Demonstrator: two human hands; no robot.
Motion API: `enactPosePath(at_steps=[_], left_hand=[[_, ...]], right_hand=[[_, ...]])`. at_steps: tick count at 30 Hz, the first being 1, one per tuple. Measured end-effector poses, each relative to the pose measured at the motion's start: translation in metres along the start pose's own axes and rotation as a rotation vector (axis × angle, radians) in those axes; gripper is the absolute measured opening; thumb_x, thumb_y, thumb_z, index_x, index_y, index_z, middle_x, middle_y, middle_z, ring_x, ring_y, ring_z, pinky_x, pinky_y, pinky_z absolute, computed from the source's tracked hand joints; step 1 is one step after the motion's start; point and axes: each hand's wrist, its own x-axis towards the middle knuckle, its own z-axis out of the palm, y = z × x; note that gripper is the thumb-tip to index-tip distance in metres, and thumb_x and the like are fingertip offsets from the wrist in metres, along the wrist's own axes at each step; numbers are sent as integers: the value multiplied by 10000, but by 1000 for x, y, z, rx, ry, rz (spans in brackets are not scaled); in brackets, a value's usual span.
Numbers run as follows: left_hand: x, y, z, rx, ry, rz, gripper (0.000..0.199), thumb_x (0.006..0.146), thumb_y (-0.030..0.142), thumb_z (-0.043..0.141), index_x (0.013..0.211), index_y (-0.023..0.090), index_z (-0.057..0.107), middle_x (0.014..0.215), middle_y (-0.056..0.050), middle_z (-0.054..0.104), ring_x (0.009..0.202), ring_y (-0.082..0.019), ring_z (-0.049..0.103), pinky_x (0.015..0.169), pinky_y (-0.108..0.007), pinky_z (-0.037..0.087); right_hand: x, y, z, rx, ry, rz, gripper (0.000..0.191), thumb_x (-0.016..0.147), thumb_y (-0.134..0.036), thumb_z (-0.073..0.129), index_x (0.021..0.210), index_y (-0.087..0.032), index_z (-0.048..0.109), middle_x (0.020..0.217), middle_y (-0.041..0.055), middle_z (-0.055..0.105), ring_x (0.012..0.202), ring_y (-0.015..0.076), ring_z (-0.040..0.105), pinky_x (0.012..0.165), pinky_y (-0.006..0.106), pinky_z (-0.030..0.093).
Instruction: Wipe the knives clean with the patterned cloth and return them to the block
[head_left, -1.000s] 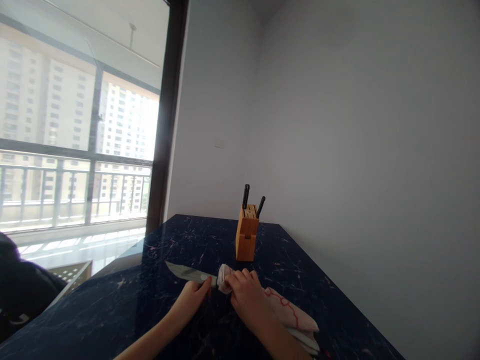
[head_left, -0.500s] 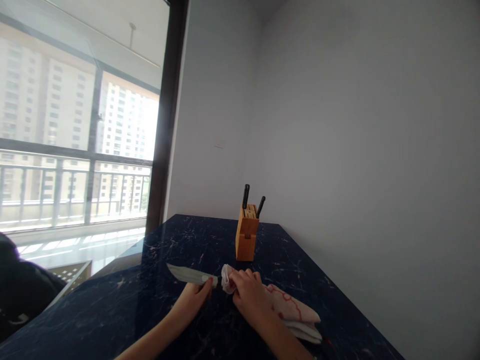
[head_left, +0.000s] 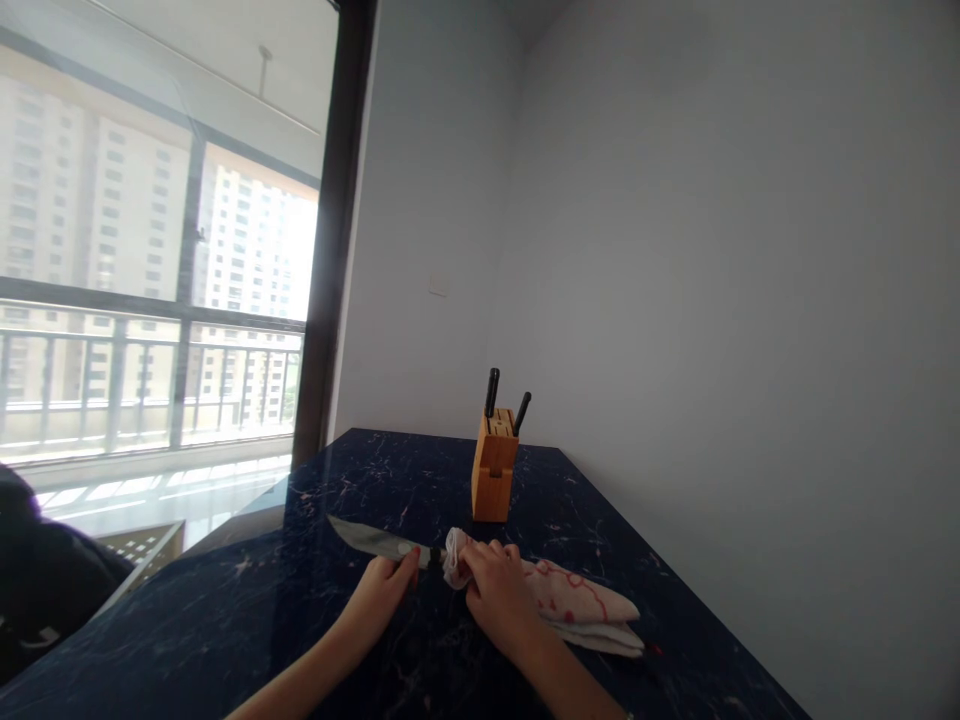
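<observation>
A knife (head_left: 371, 539) lies level above the dark tabletop, its tip pointing left. My left hand (head_left: 391, 577) pinches the blade close to the handle end, thumb on top. Around the handle, a white cloth with a red pattern (head_left: 574, 592) is bunched; only a short dark piece of handle shows between blade and cloth. My right hand (head_left: 493, 578) is closed on this bunched part, with the rest of the cloth trailing to the right beneath the wrist.
Beyond my hands stands a wooden knife block (head_left: 493, 485) with two black-handled knives in it. The dark blue marbled table (head_left: 330, 480) reaches toward the wall. A dark shape and a perforated chair (head_left: 146, 555) are at the left.
My left hand has shifted slightly left along with the knife, and more of the dark handle shows beside the cloth. The trailing cloth has moved slightly upward.
</observation>
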Motion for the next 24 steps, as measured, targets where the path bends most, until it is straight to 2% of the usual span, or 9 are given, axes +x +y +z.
enactPosePath(at_steps=[4,7,11,14,17,19,21,24], left_hand=[[5,16,-13,-247,119,-63,394,630,528,512,446,181,481,387,42,424,402,-116,397,444,-237,310],[10,25,-26,-453,211,-82,353,628,478,533,451,178,476,398,50,425,406,-96,380,441,-222,315],[14,25,-34,-641,204,-85,310,631,435,570,489,173,485,435,57,444,431,-83,378,458,-209,328],[11,23,-28,-688,127,-126,312,614,435,606,500,166,496,438,56,449,428,-79,373,448,-208,319],[6,24,-19,-711,14,-124,327,630,438,611,496,160,501,449,49,454,440,-80,381,467,-213,328],[2,24,-15,-717,-84,-122,341,671,443,588,505,155,509,466,43,457,455,-82,388,484,-215,329],[-2,24,-11,-694,-177,-131,360,712,449,554,516,149,515,479,39,455,467,-83,390,496,-216,322],[-6,26,-6,-627,-237,-138,389,728,483,518,524,151,507,487,39,442,477,-88,387,509,-219,311]], right_hand=[[0,10,2,-38,24,61,276,674,-54,419,843,-234,543,919,14,598,855,191,470,716,310,247],[0,18,4,-57,28,98,269,672,-46,422,814,-231,556,886,15,606,846,195,477,730,326,254],[0,11,2,60,43,61,281,691,-49,425,839,-238,570,838,2,603,836,179,481,748,315,281],[2,-3,0,320,63,-15,327,709,-85,466,959,-270,564,927,-15,597,910,167,476,801,301,302],[5,-11,3,632,101,50,420,700,-206,572,1112,-252,503,998,18,570,946,175,485,840,311,334],[9,-11,4,901,98,175,471,700,-331,605,1137,-213,476,889,26,579,825,167,531,763,308,395],[12,-10,2,1204,82,303,484,715,-438,584,1115,-189,475,724,-1,572,654,139,538,622,273,423],[16,-10,-9,1554,65,421,425,709,-470,597,997,-167,525,542,-41,517,470,90,466,451,197,349]])
